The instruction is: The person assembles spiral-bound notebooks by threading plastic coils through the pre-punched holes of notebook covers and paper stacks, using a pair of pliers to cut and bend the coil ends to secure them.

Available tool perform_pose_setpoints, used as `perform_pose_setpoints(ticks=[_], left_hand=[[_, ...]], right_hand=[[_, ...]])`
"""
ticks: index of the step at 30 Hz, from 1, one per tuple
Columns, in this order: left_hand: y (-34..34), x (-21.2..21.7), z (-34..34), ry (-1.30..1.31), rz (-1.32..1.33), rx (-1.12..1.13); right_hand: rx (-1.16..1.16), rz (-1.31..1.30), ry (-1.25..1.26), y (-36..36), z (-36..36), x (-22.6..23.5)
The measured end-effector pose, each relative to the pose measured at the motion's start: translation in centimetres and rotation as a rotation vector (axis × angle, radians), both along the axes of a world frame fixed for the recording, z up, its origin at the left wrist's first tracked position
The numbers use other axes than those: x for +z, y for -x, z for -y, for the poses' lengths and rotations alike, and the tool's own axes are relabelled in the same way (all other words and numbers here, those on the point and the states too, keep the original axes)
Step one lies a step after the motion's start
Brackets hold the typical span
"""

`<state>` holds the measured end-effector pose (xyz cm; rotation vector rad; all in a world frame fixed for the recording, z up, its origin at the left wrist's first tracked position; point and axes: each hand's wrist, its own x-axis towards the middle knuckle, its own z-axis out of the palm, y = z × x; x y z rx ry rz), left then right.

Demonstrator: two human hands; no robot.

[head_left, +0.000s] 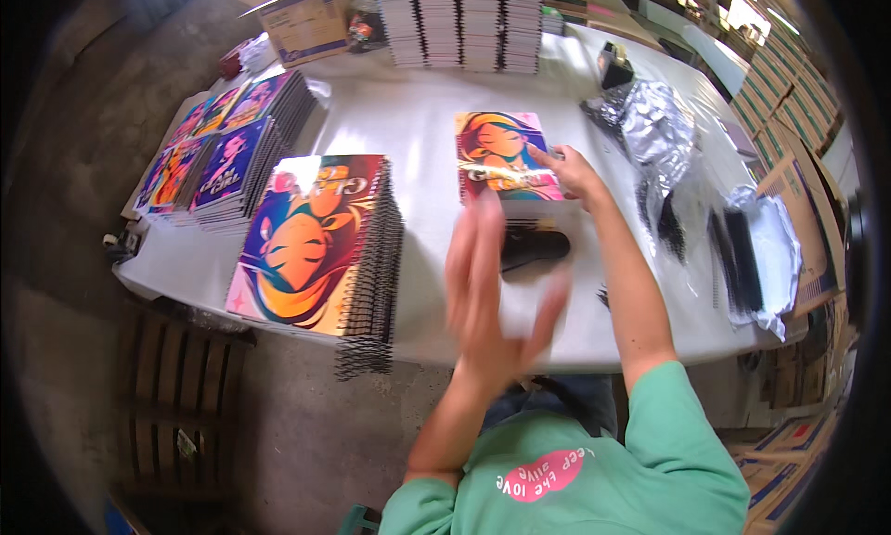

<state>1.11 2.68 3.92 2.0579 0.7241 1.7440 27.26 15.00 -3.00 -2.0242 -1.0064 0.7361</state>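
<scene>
Bare grey floor and stacked cardboard boxes frame a white surface in the head view, with tall piles of coil-bound pages at twelve o'clock and an opened carton at eleven. Toward one o'clock from the middle is a spiral notebook with a bright illustrated cover; whether it lies flat or is slightly lifted, I cannot tell. The right hand appears to pinch it at its three-o'clock edge, thumb over the cover. The left hand, blurred, is raised near the middle, its fingers and thumb spread apart and nothing seen in it; the two hands are apart from each other. Just beyond it sits a dark object, too hidden to name. A large notebook stack stands at nine o'clock, smaller-looking piles at ten, crumpled clear plastic at two, black coils at three. I would expect the notebook to be light and fairly stiff, its glossy cover a little slippery and its coil prone to snag or bend, so the plain edge opposite the binding seems the best place to grip, thumb above and fingers beneath
</scene>
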Motion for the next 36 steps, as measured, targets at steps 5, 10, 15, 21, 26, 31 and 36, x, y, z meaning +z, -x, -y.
perform_pose_setpoints(ticks=[5, 10, 15, 21, 26, 31, 36], left_hand=[[-4.9, -7.2, -14.2, 0.845, -0.383, 0.173], [-6.8, -7.1, -12.1, 0.655, -0.62, 0.236], [-6.2, -7.9, -11.6, 0.412, -0.87, 0.301], [-6.4, -6.5, -11.1, 0.383, -0.913, 0.327], [-5.6, -6.7, -11.4, 0.381, -0.923, 0.273], [-5.1, -7.0, -12.2, 0.379, -0.896, 0.231], [-5.5, -4.2, -13.5, 0.663, -0.041, -0.484]], right_hand=[[-0.012, -0.176, 0.056, -0.2, -0.1, 0.3], [0.039, -0.006, -0.17, -2.3, -0.6, -2.0], [0.073, -0.165, -0.179, -3.2, -0.3, -0.1], [-0.006, 0.143, -0.331, -2.3, 0.7, 0.3], [-0.066, 0.469, -0.259, -1.1, 0.8, 1.2], [0.026, -0.333, -0.5, -4.8, 2.8, 1.6], [0.173, -0.775, -0.687, -3.6, 5.3, 2.8]])
